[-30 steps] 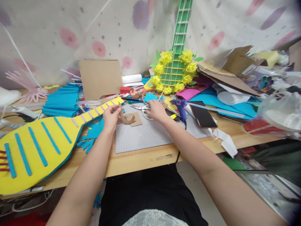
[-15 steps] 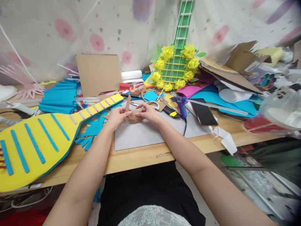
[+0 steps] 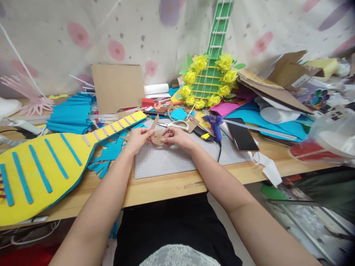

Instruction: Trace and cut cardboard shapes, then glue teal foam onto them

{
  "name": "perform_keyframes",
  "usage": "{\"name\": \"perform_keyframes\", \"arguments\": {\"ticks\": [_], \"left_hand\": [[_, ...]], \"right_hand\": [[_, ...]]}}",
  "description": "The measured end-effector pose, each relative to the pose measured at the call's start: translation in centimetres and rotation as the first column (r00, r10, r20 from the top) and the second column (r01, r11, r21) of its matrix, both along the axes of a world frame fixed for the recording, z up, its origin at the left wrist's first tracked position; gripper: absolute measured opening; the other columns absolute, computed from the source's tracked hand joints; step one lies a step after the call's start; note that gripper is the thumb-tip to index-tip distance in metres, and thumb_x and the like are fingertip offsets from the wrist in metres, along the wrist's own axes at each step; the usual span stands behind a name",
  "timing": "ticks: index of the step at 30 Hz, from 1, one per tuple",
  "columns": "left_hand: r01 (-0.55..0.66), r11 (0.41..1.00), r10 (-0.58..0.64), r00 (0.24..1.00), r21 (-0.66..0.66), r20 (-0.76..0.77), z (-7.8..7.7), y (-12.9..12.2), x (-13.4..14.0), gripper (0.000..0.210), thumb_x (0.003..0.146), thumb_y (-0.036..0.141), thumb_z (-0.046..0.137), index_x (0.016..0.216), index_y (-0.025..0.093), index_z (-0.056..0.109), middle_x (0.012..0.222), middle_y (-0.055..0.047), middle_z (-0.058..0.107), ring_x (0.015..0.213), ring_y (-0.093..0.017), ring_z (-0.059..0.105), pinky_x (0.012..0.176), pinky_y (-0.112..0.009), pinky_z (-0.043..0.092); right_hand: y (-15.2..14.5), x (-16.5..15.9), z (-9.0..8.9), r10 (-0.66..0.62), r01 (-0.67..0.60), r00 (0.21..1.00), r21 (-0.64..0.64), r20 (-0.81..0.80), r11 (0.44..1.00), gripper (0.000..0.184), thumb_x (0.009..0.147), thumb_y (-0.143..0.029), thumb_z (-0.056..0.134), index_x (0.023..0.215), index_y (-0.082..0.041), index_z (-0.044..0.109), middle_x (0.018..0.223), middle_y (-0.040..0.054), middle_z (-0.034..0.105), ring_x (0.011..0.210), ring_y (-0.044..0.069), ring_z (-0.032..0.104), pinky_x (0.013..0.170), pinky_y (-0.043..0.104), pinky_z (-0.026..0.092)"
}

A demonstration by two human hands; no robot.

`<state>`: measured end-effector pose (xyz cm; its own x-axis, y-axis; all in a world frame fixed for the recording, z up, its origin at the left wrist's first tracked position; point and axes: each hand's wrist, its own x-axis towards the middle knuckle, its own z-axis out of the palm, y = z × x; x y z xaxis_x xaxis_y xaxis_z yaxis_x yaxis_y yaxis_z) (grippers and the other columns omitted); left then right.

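Observation:
Between my two hands is a curled brown cardboard strip (image 3: 156, 137), one end sticking up above my left fingers. My left hand (image 3: 139, 139) pinches it from the left, and my right hand (image 3: 177, 137) grips its right side with bent fingers. Both hands are just over the grey cutting mat (image 3: 163, 162). Scissors (image 3: 179, 125) lie right behind the strip. A black and yellow utility knife (image 3: 203, 133) and a blue glue gun (image 3: 215, 127) with a long glue stick are to the right of my right hand.
A yellow cardboard guitar shape (image 3: 52, 159) with blue strips covers the left of the table. Behind stand a cardboard sheet (image 3: 118, 88) and a green guitar (image 3: 210, 79) with yellow flowers. A phone (image 3: 242, 135), blue paper scraps (image 3: 111, 149) and a plastic tub (image 3: 327, 140) lie around.
The cardboard strip is now bent into a more visible curve, its upright end tilting further right. My right hand has shifted slightly, and the scissors behind show more fully.

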<state>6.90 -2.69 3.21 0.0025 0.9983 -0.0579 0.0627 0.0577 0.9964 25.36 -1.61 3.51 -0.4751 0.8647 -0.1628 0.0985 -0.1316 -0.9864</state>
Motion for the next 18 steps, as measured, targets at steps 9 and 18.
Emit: {"name": "perform_keyframes", "arguments": {"ticks": [9, 18], "left_hand": [[0.053, 0.999, -0.053, 0.999, -0.001, -0.009, 0.31, -0.36, 0.06, 0.039, 0.058, 0.053, 0.074, 0.066, 0.015, 0.068, 0.07, -0.007, 0.067, 0.063, -0.016, 0.061, 0.054, -0.025, 0.049], [0.011, 0.996, -0.012, 1.0, 0.09, 0.012, 0.43, -0.12, 0.14, 0.025, 0.065, 0.035, 0.072, 0.055, 0.015, 0.059, 0.052, 0.0, 0.055, 0.051, -0.01, 0.05, 0.054, -0.022, 0.043]], "right_hand": [[-0.2, -0.13, 0.19, -0.021, 0.021, 1.0, 0.012, -0.012, 1.0, 0.019, 0.068, -0.011, 0.067, 0.074, -0.016, 0.049, 0.052, -0.0049, 0.061, 0.048, 0.007, 0.058, 0.053, 0.019, 0.049], [-0.07, 0.03, -0.01, -0.022, 0.021, 1.0, 0.026, 0.02, 0.999, 0.013, 0.075, -0.017, 0.065, 0.074, -0.015, 0.052, 0.059, -0.001, 0.063, 0.052, 0.008, 0.06, 0.053, 0.02, 0.049]]}}
